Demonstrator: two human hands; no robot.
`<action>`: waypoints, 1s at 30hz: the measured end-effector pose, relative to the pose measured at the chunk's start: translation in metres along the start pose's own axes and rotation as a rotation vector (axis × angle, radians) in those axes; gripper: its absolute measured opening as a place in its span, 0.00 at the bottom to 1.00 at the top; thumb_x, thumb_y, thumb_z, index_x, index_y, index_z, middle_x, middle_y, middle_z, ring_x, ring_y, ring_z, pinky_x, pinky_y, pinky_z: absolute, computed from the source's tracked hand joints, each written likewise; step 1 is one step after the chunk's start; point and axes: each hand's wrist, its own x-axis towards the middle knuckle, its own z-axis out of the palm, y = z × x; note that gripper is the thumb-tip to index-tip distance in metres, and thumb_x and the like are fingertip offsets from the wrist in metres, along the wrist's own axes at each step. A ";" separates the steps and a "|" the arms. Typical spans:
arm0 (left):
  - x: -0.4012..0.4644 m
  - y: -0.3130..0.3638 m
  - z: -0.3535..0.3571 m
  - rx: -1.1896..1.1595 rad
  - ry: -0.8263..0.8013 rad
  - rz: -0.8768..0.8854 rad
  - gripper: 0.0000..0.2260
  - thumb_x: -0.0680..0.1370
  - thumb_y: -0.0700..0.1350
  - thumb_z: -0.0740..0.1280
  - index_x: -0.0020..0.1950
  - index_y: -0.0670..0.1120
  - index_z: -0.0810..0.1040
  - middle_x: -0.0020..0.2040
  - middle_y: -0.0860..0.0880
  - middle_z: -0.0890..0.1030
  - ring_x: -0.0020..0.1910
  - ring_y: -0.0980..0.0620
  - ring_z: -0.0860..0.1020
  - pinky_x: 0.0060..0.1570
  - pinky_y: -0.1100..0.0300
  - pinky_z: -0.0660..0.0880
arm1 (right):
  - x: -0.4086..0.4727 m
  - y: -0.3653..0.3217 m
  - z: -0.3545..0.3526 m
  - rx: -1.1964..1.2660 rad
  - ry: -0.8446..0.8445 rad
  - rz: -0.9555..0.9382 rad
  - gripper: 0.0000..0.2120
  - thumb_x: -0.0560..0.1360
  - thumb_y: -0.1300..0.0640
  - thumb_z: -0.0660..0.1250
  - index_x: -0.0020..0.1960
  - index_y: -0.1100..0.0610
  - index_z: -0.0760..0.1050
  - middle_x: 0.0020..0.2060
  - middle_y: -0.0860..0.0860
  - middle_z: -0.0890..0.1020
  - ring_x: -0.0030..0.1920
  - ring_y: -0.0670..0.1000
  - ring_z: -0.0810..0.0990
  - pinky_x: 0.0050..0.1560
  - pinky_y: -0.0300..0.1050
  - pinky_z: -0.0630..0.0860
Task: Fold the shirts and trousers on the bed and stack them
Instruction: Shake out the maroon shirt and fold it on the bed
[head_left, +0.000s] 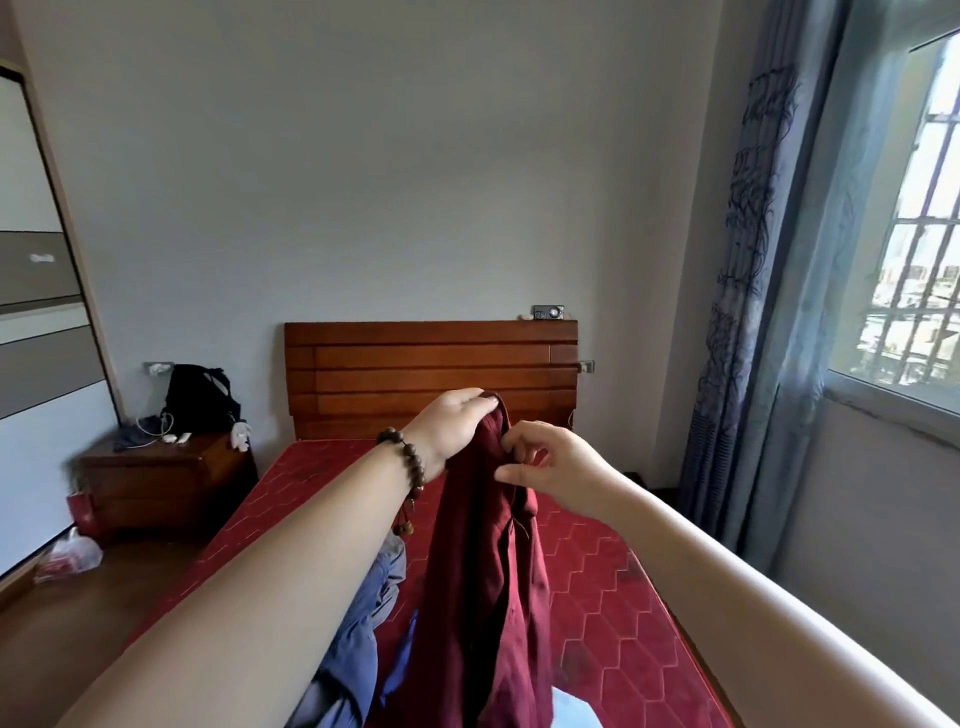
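head view: the left hand (453, 422) grips the top of the maroon garment (483, 561), holding it up above the bed (613, 571), in front of the headboard (431, 364). the right hand (550, 467) pinches the cloth edge just below, fingers curled on it. the garment hangs bunched, its lower end out of sight. blue clothes (363, 623) lie crumpled on the bed to the left of it. if the pinch slips, i'd guess the cloth drops twisted onto the blue heap and tangles with it.
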 end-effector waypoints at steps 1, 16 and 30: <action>0.000 -0.001 -0.003 0.010 0.005 -0.006 0.11 0.81 0.43 0.60 0.48 0.36 0.76 0.44 0.40 0.75 0.45 0.45 0.72 0.49 0.51 0.67 | 0.000 0.001 0.001 0.008 0.012 -0.001 0.08 0.70 0.53 0.76 0.44 0.51 0.76 0.40 0.46 0.75 0.36 0.38 0.71 0.42 0.29 0.70; 0.008 0.003 -0.025 -0.256 0.051 -0.116 0.11 0.81 0.41 0.61 0.41 0.42 0.79 0.40 0.44 0.81 0.42 0.48 0.81 0.47 0.56 0.76 | 0.004 0.007 0.014 -0.108 0.522 -0.105 0.07 0.73 0.54 0.72 0.49 0.53 0.75 0.38 0.43 0.77 0.37 0.42 0.74 0.39 0.38 0.71; 0.000 0.016 -0.091 0.206 -0.394 0.007 0.14 0.73 0.28 0.67 0.55 0.40 0.78 0.46 0.44 0.81 0.44 0.51 0.79 0.48 0.59 0.78 | 0.027 0.014 -0.016 0.203 0.224 0.155 0.12 0.79 0.56 0.64 0.38 0.58 0.77 0.29 0.47 0.72 0.27 0.41 0.66 0.28 0.35 0.63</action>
